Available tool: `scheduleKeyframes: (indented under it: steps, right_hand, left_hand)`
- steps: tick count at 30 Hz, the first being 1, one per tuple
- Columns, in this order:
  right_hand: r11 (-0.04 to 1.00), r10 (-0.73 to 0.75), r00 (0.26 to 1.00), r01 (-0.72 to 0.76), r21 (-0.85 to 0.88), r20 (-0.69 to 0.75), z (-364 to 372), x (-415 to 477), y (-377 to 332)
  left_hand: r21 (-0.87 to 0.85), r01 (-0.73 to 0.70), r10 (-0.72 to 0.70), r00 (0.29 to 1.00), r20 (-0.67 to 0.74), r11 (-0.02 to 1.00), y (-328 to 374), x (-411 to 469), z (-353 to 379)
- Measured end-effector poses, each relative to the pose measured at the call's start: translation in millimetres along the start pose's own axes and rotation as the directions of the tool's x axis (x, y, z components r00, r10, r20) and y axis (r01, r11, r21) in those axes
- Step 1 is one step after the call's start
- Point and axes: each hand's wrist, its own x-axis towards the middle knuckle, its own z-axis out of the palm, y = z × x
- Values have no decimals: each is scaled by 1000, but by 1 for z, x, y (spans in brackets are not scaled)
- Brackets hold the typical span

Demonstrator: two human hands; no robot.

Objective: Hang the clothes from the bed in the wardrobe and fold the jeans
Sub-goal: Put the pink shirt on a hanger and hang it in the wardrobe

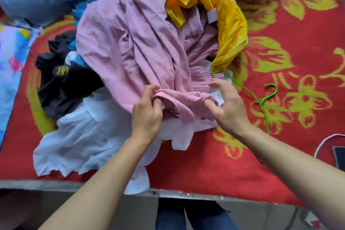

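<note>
The near edge of the pink garment (134,46) is pinched by the left hand (147,115). The right hand (227,106) is spread beside it, with nothing grasped. A green hanger (261,99) lies just right. Yellow (229,30), white (84,136) and black (61,84) clothes are heaped on the bed (205,164), so most hanging is judged undone.

Pink garment (141,43), red floral bedspread (298,43)
</note>
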Motion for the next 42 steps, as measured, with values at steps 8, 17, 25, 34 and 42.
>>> scheduleKeyframes:
  steps: [8, 17, 25, 34, 42]
  right_hand:
    - [976, -87, 974, 125, -180, 208, 7, -42, -109]
    - [959, -45, 998, 58, 276, -53, -65, -55, -238]
    - [965, -139, 980, 166, 201, -143, -106, -126, -364]
    - [935, -230, 968, 248, -255, 96, -233, -202, -474]
    - [906, -409, 913, 405, -124, -8, -277, -250, -521]
  left_hand:
    - [-4, -244, 244, 970, -14, 970, 98, -14, -129]
    - [160, -344, 355, 934, -43, 925, 111, -49, -284]
    - [-5, -213, 212, 972, -97, 977, 117, -115, -371]
    - [320, -509, 520, 852, 57, 799, 192, -153, -492]
    - [441, -511, 566, 824, 9, 738, 219, -149, -550]
